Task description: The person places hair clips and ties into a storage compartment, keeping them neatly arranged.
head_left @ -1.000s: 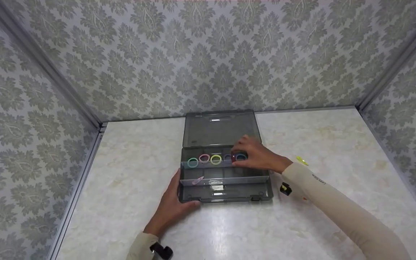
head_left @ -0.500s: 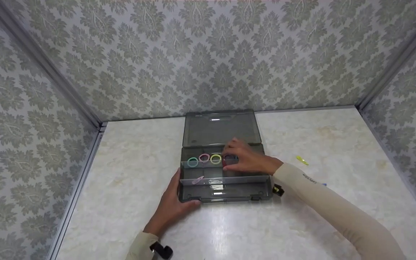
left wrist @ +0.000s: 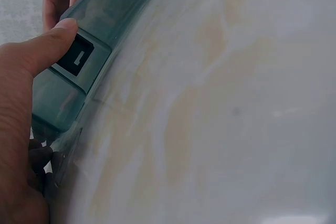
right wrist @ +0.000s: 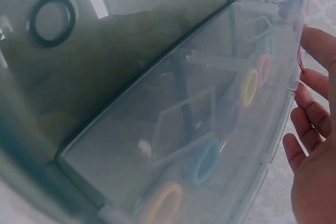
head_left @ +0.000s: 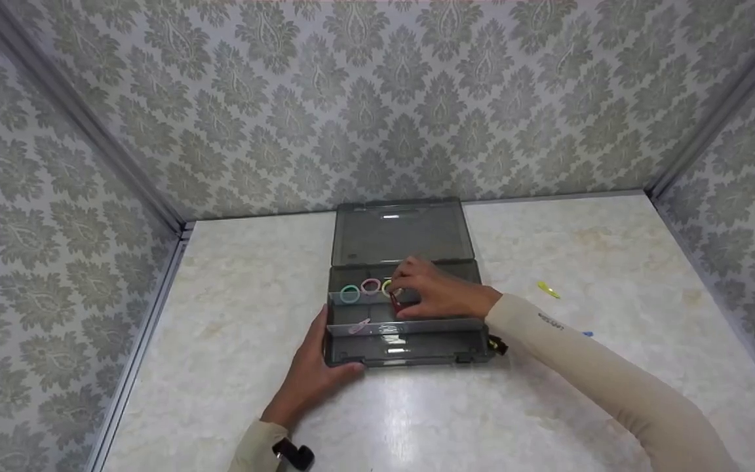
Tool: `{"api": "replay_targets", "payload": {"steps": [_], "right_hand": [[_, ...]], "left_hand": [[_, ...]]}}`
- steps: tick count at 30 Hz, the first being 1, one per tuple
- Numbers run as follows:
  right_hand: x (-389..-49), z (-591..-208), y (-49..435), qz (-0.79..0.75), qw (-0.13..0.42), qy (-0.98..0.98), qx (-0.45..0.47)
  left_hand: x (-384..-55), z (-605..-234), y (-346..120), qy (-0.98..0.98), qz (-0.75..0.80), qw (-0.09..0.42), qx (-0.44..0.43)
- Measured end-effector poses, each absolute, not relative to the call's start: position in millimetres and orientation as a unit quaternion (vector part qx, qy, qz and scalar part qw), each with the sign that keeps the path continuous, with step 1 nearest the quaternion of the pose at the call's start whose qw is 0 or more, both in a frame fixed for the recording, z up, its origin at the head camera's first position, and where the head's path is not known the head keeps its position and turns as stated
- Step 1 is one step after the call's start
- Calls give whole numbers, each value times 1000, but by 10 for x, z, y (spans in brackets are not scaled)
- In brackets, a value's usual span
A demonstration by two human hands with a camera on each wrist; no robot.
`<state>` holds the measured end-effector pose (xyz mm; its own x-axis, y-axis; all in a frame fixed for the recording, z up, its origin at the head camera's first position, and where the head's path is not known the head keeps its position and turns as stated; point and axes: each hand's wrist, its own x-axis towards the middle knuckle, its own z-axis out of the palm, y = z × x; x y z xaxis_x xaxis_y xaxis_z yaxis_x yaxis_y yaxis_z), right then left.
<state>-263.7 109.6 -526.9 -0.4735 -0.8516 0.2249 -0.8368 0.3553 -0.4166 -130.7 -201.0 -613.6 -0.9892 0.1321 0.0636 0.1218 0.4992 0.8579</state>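
Note:
A smoky clear plastic box lies with its hinged lid folded back. My left hand grips its front left corner, the thumb over the front edge by a latch in the left wrist view. Over the middle compartment, my right hand pinches a small red hair clip, seen as a thin red edge in the right wrist view. A pink hair clip rests at the front divider. Along the back row sit hair ties: green, pink and yellow, partly hidden by my fingers.
To the right on the marbled table lie a yellow hair clip and a small blue piece beside my sleeve. Blue and orange hair ties show through the box wall. Patterned walls enclose the table.
My right hand has moved left and slightly nearer with the red hair clip, from the back row's right side to over the middle compartment. The left hand and box stay put.

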Motion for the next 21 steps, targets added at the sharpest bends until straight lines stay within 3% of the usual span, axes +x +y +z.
{"api": "replay_targets", "payload": {"steps": [14,21], "right_hand": [[-2627,-5225,953,-166,17,826,-539],[-2635,-5203,894,-140,49,836,-529]], "left_hand": [[-1305,-6131,-2014,869,487,2,84],[-1300,-6129,-2014,868,490,6,78]]}}
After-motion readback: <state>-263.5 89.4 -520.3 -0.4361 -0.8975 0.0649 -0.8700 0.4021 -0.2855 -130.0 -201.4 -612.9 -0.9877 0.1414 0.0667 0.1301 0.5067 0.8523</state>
